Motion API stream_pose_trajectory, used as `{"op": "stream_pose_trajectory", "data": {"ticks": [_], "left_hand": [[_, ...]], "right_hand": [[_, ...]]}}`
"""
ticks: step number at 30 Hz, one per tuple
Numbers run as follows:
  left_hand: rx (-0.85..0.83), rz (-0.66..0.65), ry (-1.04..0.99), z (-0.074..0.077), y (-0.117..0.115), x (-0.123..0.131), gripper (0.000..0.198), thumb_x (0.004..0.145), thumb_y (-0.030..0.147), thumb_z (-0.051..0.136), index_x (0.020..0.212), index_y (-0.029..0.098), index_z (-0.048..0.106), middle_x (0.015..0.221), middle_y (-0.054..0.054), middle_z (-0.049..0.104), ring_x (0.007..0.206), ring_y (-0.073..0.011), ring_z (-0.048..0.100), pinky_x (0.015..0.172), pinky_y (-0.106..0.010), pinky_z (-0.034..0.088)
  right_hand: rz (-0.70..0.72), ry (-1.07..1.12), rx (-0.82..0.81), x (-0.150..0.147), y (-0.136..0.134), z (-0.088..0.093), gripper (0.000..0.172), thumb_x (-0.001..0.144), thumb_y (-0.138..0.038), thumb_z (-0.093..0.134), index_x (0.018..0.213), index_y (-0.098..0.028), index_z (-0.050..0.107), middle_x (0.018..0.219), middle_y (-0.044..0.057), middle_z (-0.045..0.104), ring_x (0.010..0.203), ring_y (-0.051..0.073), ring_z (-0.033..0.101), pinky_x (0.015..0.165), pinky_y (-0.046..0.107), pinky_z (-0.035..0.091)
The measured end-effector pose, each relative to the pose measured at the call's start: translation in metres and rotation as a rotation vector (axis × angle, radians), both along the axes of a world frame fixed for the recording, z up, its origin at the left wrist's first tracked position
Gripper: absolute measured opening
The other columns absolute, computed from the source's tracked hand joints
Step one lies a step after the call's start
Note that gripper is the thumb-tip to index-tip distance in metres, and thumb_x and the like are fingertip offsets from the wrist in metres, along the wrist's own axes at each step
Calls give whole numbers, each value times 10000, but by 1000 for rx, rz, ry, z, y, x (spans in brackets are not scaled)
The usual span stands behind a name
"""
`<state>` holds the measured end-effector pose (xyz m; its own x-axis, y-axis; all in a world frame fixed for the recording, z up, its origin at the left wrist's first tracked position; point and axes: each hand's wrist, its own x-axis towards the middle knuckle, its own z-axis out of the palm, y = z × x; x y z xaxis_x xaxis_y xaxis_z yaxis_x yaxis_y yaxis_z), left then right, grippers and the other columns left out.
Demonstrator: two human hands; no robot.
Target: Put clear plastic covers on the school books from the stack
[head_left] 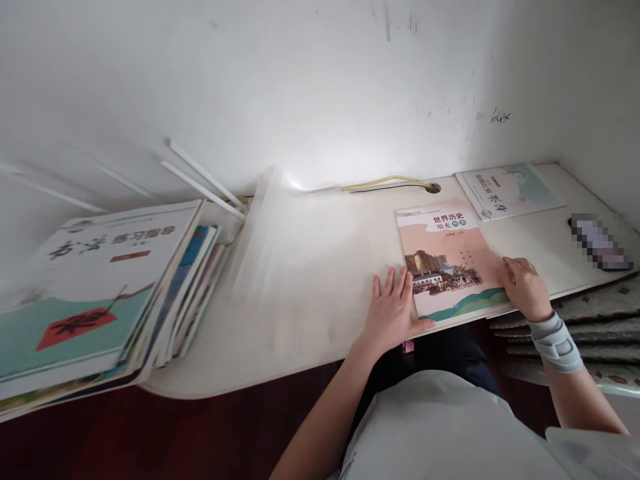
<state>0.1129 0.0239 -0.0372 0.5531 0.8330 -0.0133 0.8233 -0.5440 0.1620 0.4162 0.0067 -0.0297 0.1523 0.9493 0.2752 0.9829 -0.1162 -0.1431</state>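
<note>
A pink paperback workbook (445, 247) with Chinese lettering and a fortress picture lies flat near the desk's front edge, cover up. My left hand (393, 310) is open, its fingers spread flat on the desk against the book's left edge, with the thumb across the lower corner. At the right edge, my right hand (525, 287) has its fingers curled and pinched on the book's margin; a grey wrist wrap (557, 343) is round that wrist. To the left, a translucent plastic sheet or cover (265, 247) lies on the desk, its outline blurred.
At the left stands a stack of books (110, 280), a white and green one on top. White rods (200, 177) rise behind it. Another white and green booklet (510, 191) lies at the back right, near a phone (600, 243). Cables (390, 180) run along the wall into a desk hole (434, 188).
</note>
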Motion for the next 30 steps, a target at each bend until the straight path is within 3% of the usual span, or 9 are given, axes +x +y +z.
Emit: {"op": "stream_pose_trajectory", "data": {"ticks": [5,12,17,23,27,30], "left_hand": [[26,13,-12,-4,0,0,993,745,761,375,1443,67,245,1514,-190,223,1400,-375,142,1106,-594,107],[10,18,-7,0,0,0,991,745,766,364,1437,64,263,1514,-186,219,1399,-372,151,1111,-589,106],[4,19,-10,0,0,1,999,746,771,354,1438,57,256,1517,-188,206,1402,-373,135,1112,-586,96],[-26,27,-45,1,-4,9,1002,743,767,378,1435,51,264,1513,-205,203,1397,-394,134,1100,-609,95],[-31,5,-246,7,-6,10,856,788,697,417,1404,108,340,1485,-189,300,1388,-370,198,1101,-596,124],[-104,55,-599,17,-10,12,588,870,575,398,1273,158,493,1302,-158,545,1244,-292,461,1057,-483,314]], "right_hand": [[44,-115,-23,4,-10,-5,412,897,-444,396,1123,-165,599,1214,148,562,989,288,544,780,402,458],[66,-111,-12,-5,-14,-7,457,900,-478,387,1189,-170,559,1256,165,541,1068,305,538,829,432,472],[111,-10,11,-6,-15,-6,518,905,-481,388,1256,-122,514,1292,220,509,1177,335,495,907,489,456],[266,264,116,-28,-23,9,507,933,-375,378,1381,-137,392,1292,183,541,1213,283,502,1027,497,402],[482,366,99,-63,-35,18,563,941,-211,327,1482,-200,171,1457,126,372,1347,236,344,1082,471,371],[642,367,81,-92,-40,18,638,923,-135,314,1493,-222,41,1522,95,239,1393,239,231,1086,485,368]]}}
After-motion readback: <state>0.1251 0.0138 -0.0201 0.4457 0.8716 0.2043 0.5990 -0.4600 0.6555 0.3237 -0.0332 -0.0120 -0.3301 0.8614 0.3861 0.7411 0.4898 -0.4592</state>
